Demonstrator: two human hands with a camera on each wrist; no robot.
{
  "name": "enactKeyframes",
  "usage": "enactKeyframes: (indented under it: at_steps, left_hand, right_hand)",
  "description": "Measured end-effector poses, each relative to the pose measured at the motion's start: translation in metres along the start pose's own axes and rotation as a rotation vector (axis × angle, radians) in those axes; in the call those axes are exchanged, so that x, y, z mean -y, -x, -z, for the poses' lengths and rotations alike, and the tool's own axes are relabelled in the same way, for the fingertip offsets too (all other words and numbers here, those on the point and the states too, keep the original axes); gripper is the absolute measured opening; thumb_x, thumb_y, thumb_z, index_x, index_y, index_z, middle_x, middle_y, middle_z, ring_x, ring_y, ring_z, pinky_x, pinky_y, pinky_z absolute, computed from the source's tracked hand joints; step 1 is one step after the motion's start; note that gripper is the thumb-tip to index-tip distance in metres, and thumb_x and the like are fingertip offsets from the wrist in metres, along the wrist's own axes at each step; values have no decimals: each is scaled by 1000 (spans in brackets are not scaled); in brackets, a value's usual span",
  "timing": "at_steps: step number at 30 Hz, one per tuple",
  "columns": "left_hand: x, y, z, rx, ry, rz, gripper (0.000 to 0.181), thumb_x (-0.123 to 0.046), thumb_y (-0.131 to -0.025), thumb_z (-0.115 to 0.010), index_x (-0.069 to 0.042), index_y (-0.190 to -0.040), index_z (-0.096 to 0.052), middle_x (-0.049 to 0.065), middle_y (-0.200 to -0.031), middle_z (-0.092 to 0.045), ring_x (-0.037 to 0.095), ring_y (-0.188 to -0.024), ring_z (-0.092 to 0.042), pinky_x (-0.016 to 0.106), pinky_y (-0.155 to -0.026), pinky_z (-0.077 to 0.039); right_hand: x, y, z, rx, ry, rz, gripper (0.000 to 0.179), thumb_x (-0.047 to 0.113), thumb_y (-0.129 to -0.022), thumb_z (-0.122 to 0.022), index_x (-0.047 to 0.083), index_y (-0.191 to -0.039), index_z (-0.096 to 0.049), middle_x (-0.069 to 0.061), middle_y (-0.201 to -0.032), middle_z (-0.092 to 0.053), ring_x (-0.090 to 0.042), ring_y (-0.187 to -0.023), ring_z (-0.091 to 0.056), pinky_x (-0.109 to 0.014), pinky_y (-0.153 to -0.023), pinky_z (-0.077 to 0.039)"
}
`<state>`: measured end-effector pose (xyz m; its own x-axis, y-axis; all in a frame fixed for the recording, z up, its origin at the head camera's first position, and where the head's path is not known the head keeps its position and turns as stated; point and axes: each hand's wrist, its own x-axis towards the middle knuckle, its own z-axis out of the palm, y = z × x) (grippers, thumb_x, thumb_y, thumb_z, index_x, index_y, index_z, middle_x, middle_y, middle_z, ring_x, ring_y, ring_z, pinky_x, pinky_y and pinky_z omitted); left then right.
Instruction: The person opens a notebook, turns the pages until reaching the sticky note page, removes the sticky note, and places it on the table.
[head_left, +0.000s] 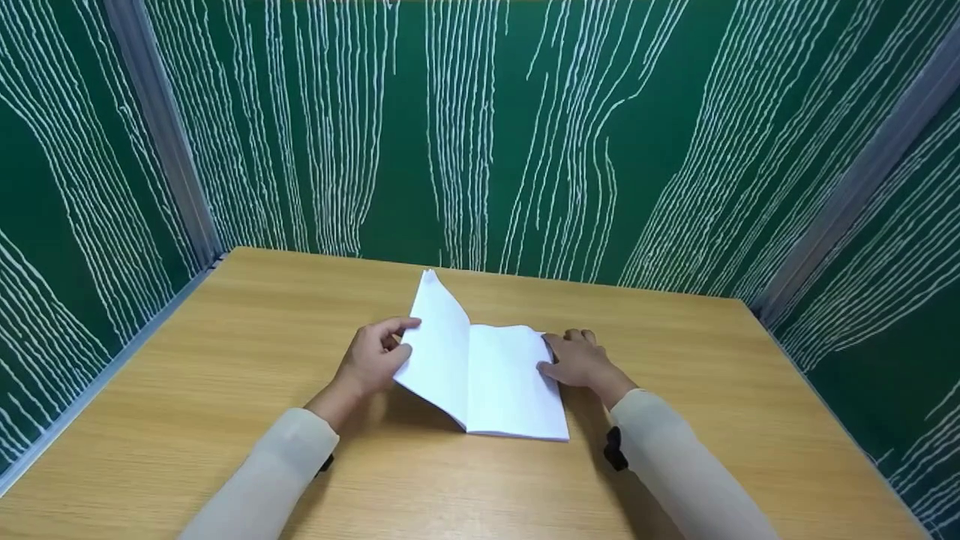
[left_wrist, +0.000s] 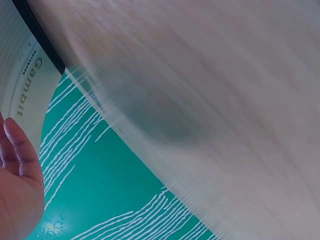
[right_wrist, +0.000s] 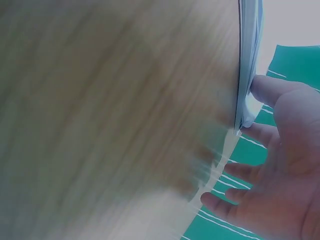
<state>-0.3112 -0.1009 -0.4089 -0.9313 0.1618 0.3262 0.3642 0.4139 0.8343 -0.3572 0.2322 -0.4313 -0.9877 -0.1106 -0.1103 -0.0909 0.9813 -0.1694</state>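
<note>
Pinching the raised left side of an opened notebook (head_left: 511, 382), the left hand (head_left: 372, 357) clamps its edge; the right hand (head_left: 582, 361) likewise grips the opposite edge. The notebook rests between both hands on a wooden table (head_left: 270, 330), before green, white-streaked walls (head_left: 409, 135).
</note>
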Motion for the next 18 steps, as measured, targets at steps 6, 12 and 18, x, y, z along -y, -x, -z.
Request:
enactKeyframes:
  at_steps: [6,12,18]
  left_hand:
    - [0,1,-1,0,3,21,33,-17,-79,-54,-26,-111,-59,-4,-90,-56,16,-72,-50,28,-57,-44]
    - [1,2,-1,5,2,30,33,-19,-79,-54,-26,-111,-59,-4,-92,-55,16,-74,-50,29,-60,-45]
    - [-1,1,-1,5,1,33,34,-19,-79,-54,-27,-112,-58,-4,-91,-55,16,-76,-50,28,-61,-46]
  right_hand:
    - [-3,-2,-2,-22,10,9,64,50,-78,-54,24,-134,-35,-14,-131,-37,-34,-117,-25,-57,-93,-25]
    - [-3,-4,-4,-85,-6,2,59,47,-75,-59,23,-127,-45,-12,-126,-42,-32,-113,-30,-54,-91,-29]
    - [-3,-6,-2,-179,-68,15,45,36,-74,-64,21,-116,-55,-7,-114,-49,-27,-106,-36,-49,-90,-34]
